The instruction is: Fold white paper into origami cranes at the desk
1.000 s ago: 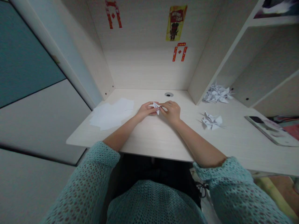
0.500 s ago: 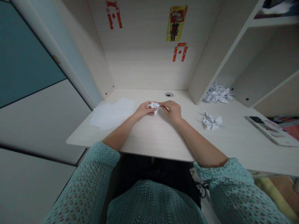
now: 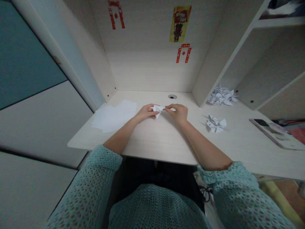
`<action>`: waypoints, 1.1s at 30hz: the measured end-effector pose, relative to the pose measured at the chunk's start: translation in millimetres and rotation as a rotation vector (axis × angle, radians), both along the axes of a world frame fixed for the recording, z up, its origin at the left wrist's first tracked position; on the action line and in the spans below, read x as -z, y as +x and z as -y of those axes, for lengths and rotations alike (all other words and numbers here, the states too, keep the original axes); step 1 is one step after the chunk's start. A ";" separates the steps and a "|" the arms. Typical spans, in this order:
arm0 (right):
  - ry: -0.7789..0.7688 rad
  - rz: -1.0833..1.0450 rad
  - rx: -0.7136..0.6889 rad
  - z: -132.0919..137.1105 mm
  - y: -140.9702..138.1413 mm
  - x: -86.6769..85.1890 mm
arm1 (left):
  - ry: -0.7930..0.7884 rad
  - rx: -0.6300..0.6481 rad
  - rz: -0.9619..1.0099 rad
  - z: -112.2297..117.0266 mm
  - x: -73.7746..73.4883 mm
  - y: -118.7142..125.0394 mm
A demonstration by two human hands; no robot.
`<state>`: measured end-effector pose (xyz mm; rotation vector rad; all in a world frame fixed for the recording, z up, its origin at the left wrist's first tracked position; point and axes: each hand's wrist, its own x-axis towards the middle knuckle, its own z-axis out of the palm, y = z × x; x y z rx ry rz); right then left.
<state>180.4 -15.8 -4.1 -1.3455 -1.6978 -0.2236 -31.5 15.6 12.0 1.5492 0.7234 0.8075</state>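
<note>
Both hands are engaged on 1 folded paper (image 3: 157,109), located midway between them over the far half of the desk (image 3: 157,140). Left hand (image 3: 145,113): closed on the paper's left side, thumb on the near face, other fingers behind and below. Right hand (image 3: 178,113): thumb and forefinger pinched at the paper's right-hand tip, the remaining fingers curled in. Whether the paper's lowest point touches the desk cannot be determined.

Surroundings: flat white sheets (image 3: 114,116) lie overlapping to the left, near the left forearm. To the right, well apart from the right hand, sits a small pile (image 3: 216,123) of folded white pieces; a larger heap (image 3: 222,96) lies behind it, beyond the upright panel (image 3: 214,63).

Handling assessment: the left grip should be firm enough to steady the piece, yet light enough not to flatten its folds. The narrow tip (the part most likely to crumple or tear) calls for a pinch close to the crease, with small, even pressure. Pulling hard with the 2 hands opposed would probably distort the shape. Fine crease detail is too small to verify.
</note>
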 end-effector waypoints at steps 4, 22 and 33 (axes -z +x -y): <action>-0.006 -0.019 0.072 1.3 1.4 -0.9 | -0.003 -0.006 -0.016 -0.1 1.9 1.2; -0.305 -0.558 -0.527 -8.5 -12.4 4.8 | 0.105 -0.044 -0.054 -2.0 7.3 2.5; -0.099 -0.297 -0.317 3.5 -16.4 -2.1 | 0.264 -0.057 -0.046 4.8 1.0 6.8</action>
